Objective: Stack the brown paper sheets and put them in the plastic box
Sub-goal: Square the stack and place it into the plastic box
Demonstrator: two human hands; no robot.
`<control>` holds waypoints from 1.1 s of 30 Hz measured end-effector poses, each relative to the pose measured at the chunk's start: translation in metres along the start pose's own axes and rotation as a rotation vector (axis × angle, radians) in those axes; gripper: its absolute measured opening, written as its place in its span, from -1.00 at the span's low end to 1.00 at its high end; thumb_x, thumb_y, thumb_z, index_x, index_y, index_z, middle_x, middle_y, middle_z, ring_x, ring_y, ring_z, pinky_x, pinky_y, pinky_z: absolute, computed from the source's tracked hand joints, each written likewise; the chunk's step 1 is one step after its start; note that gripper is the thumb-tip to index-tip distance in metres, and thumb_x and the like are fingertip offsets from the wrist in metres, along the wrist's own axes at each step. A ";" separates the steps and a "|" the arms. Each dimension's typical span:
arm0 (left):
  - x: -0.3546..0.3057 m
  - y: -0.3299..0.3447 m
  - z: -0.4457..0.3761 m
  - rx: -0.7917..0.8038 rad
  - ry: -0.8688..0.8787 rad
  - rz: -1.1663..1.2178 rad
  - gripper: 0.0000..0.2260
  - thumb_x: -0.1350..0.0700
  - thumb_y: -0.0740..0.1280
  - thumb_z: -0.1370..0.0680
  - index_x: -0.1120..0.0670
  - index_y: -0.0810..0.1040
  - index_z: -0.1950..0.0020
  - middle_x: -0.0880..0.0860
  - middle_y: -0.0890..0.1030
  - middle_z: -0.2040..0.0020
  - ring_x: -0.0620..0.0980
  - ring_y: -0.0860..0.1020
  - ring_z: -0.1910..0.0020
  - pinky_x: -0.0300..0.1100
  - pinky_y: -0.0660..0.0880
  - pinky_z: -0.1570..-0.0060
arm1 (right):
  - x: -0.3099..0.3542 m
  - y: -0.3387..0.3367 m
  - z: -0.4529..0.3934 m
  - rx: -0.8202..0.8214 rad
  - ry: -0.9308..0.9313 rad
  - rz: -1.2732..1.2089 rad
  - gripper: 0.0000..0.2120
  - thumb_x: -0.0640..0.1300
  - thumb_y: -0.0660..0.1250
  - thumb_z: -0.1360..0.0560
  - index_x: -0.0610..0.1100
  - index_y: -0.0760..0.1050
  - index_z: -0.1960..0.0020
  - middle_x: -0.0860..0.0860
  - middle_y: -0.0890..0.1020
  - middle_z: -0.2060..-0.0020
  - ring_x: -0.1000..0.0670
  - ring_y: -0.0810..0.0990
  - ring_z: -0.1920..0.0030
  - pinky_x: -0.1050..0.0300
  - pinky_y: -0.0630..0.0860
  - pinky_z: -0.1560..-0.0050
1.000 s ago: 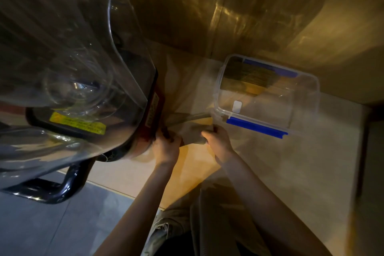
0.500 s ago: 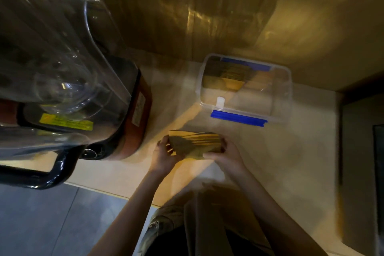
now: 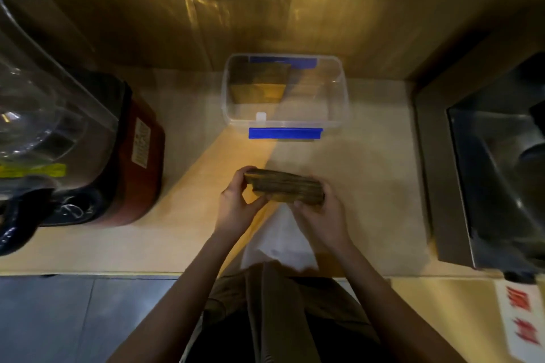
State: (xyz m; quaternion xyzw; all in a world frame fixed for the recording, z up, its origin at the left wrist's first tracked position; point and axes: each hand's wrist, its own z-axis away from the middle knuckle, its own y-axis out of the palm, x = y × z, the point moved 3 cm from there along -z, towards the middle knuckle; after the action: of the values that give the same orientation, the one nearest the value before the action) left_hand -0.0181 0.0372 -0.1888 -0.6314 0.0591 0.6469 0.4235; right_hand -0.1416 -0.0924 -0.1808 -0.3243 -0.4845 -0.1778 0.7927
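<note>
Holding stack of brown paper sheets (image 3: 284,189) edge-up between both hands above the surface (image 3: 368,186), near side of plastic box (image 3: 343,91). Left hand (image 3: 236,206) pinching left end, right hand (image 3: 321,212) closing its grip on right end. Squaring still underway, judging by uneven edges; placing in box remaining. Showing some brown sheets already inside box, far left. Compared with half a second ago: sitting farther from the box, view swinging right, appliance (image 3: 129,156) sliding left.
</note>
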 end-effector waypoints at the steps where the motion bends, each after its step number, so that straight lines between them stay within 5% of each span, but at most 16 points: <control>1: -0.001 0.001 0.000 0.013 -0.004 0.006 -0.46 0.14 0.45 -0.36 0.08 0.35 -0.28 -0.03 0.52 -0.08 -0.07 0.50 -0.06 -0.24 0.45 -0.12 | 0.000 -0.001 0.000 0.017 -0.001 -0.010 -0.51 -0.31 0.41 -0.37 -0.02 0.37 -0.22 0.20 0.51 -0.02 0.17 0.49 -0.07 0.50 0.41 -0.01; 3: 0.001 0.006 0.000 0.059 -0.044 0.022 -0.40 0.17 0.45 -0.35 0.08 0.31 -0.34 -0.02 0.49 -0.12 -0.07 0.48 -0.12 -0.21 0.42 -0.17 | -0.006 -0.001 0.000 0.060 0.030 -0.020 -0.36 -0.33 0.41 -0.37 -0.10 0.25 -0.37 0.07 0.46 -0.21 0.14 0.42 -0.21 0.52 0.36 -0.08; 7: 0.013 0.016 0.004 0.100 -0.157 0.079 -0.38 0.25 0.45 -0.33 0.06 0.31 -0.34 0.03 0.51 -0.12 0.07 0.52 -0.15 -0.05 0.48 -0.20 | -0.020 0.004 0.001 0.082 0.114 0.009 -0.27 -0.27 0.40 -0.39 -0.11 0.12 -0.45 -0.09 0.39 -0.36 0.09 0.34 -0.28 0.23 0.33 -0.21; 16: 0.005 0.028 0.012 0.006 -0.176 0.100 -0.34 0.29 0.36 -0.41 0.04 0.17 -0.44 0.13 0.43 -0.35 0.06 0.42 -0.30 -0.14 0.39 -0.27 | -0.019 0.016 0.003 -0.064 0.171 -0.099 -0.30 -0.36 0.32 -0.42 -0.11 0.08 -0.45 -0.09 0.40 -0.34 0.02 0.38 -0.30 0.35 0.32 -0.13; 19: 0.007 0.023 0.013 -0.006 -0.174 0.098 -0.35 0.29 0.33 -0.43 0.03 0.14 -0.45 0.14 0.39 -0.38 0.06 0.39 -0.33 -0.07 0.37 -0.32 | -0.018 0.014 0.005 0.028 0.123 -0.123 -0.30 -0.36 0.29 -0.45 -0.06 0.06 -0.46 0.01 0.37 -0.33 0.10 0.33 -0.30 0.21 0.35 -0.27; 23: 0.014 0.024 0.018 0.020 -0.204 0.068 -0.41 0.32 0.27 -0.47 0.09 0.15 -0.45 0.19 0.45 -0.33 0.06 0.46 -0.26 -0.28 0.40 -0.13 | -0.024 0.010 0.002 0.111 0.113 0.017 -0.42 -0.29 0.25 -0.48 -0.05 0.15 -0.44 -0.09 0.46 -0.33 -0.04 0.44 -0.31 -0.02 0.42 -0.33; 27: 0.015 0.023 0.018 0.012 -0.177 0.030 -0.47 0.32 0.26 -0.48 0.12 0.20 -0.42 0.19 0.48 -0.30 -0.01 0.48 -0.18 -0.45 0.34 -0.02 | -0.026 0.003 0.000 0.134 0.083 0.079 -0.47 -0.28 0.23 -0.50 -0.04 0.19 -0.42 -0.08 0.52 -0.26 -0.04 0.51 -0.22 0.10 0.48 -0.18; 33: 0.012 0.014 0.011 0.060 -0.061 -0.089 -0.41 0.29 0.28 -0.48 0.10 0.12 -0.45 0.20 0.50 -0.27 0.11 0.49 -0.24 -0.28 0.37 -0.14 | -0.023 -0.005 -0.011 0.215 0.055 0.175 -0.54 -0.23 0.33 -0.44 -0.11 0.35 -0.32 -0.08 0.59 -0.15 -0.05 0.54 -0.15 0.01 0.51 -0.14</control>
State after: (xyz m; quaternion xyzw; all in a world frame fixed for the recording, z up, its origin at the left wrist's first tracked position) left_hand -0.0332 0.0405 -0.2034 -0.6006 0.0373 0.6441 0.4722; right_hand -0.1479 -0.1039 -0.2027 -0.2734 -0.4489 -0.0639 0.8483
